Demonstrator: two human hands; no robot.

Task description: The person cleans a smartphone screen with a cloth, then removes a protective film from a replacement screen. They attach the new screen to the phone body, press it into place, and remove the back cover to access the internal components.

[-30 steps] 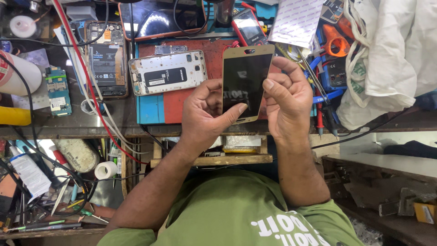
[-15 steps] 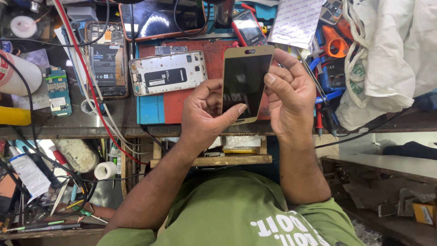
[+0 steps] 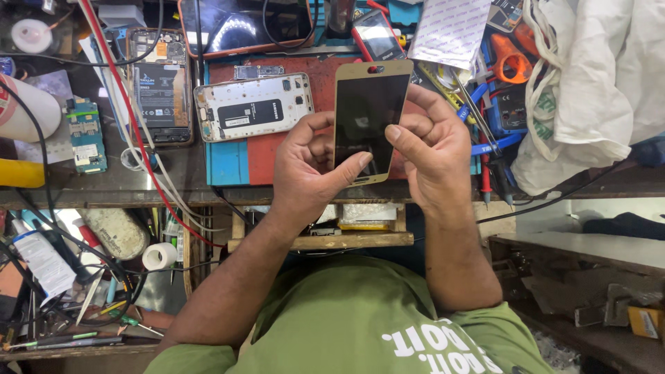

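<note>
Both my hands hold a gold-framed phone screen panel (image 3: 367, 111) with a dark glass face, upright above the workbench. My left hand (image 3: 308, 173) grips its lower left edge, thumb across the bottom of the glass. My right hand (image 3: 433, 149) holds the right edge, thumb pressed on the glass near its middle. Behind the panel, an opened white phone body (image 3: 253, 107) lies flat on a red and blue work mat (image 3: 239, 163).
A second opened phone (image 3: 158, 86) lies left of the mat among red and white cables. A tablet (image 3: 242, 24) sits at the back. Screwdrivers, a tester and an orange tool (image 3: 509, 62) crowd the right. White cloth (image 3: 589, 90) hangs far right. A tape roll (image 3: 159, 256) sits below the bench.
My right thumb has shifted a little on the glass. The panel stays in nearly the same place between both hands.
</note>
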